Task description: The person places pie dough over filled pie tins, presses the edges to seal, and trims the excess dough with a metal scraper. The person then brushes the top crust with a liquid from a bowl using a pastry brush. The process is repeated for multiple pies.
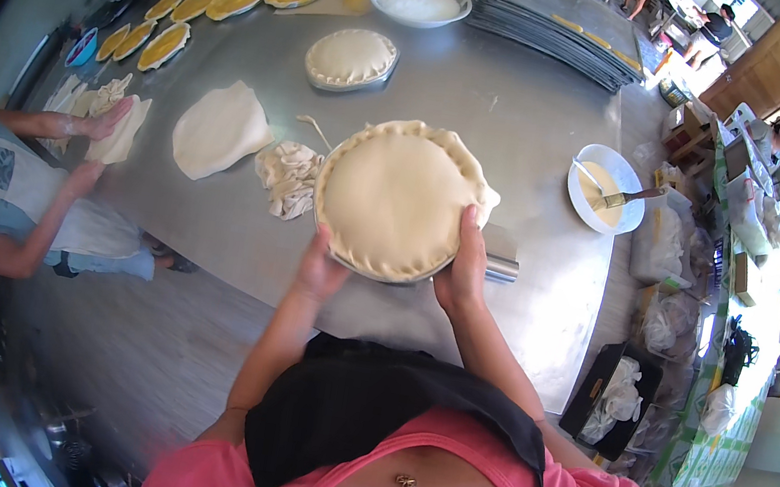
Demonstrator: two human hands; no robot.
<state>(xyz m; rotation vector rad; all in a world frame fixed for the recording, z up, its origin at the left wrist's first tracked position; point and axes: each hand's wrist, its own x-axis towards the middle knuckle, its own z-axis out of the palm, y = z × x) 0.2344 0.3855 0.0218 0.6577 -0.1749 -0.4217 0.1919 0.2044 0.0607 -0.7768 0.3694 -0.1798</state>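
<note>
Between my two hands is an unbaked pie (394,202) in a round pan, its smooth pale top crust crimped round the rim. My left hand (320,265) grips the pan's lower left edge. On the lower right edge, my right hand (463,265) has its thumb up on the crimped rim and its fingers underneath, hidden. A heap of dough scraps (289,180) lies left of the pie, with a thin dough strip (314,129) near it. Just right of my right hand, a shiny metal cylinder (501,268) shows partly.
A second covered pie (351,58) and a flat dough sheet (221,132) lie on the steel table (540,316). Right stands a bowl (606,189) of pale liquid with a brush (631,197). Behind are stacked trays (555,28), a flour bowl (420,0) and filled pies (237,1). A co-worker (45,192) handles dough at left.
</note>
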